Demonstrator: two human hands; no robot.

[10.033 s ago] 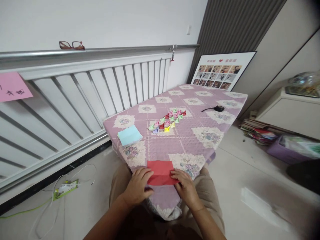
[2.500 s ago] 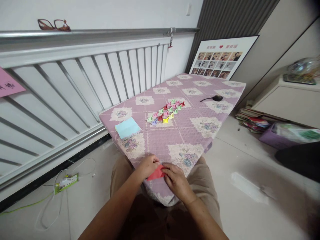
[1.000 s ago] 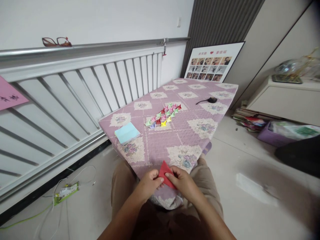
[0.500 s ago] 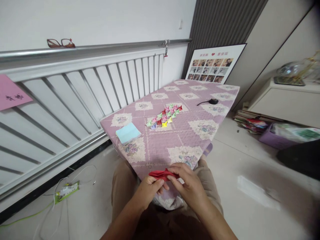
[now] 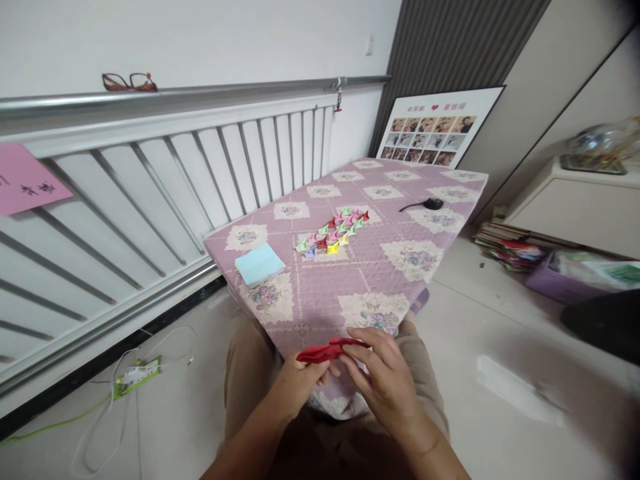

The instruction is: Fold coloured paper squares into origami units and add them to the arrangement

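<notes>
A folded piece of red paper [image 5: 324, 353] is held between my two hands over the near edge of the table. My left hand [image 5: 300, 380] pinches its left end, thumb against the near side. At the right end, the fingers of my right hand [image 5: 383, 367] close on the paper with the thumb below. Further in on the table lie several small folded paper pieces [image 5: 333, 235] in rows, in green, pink, red, yellow and purple. A stack of light blue paper sheets [image 5: 260, 264] rests at the table's left edge.
The table has a pink floral cloth [image 5: 320, 300]. A black object with a strap [image 5: 433, 203] lies at its right. A white radiator [image 5: 165, 200] runs along the left, with glasses [image 5: 130, 82] on the pipe above. A power strip [image 5: 137, 378] sits on the floor.
My right thumb and fingers have shifted on the red paper, exposing more of its middle. My left hand keeps its grip. The view has moved slightly.
</notes>
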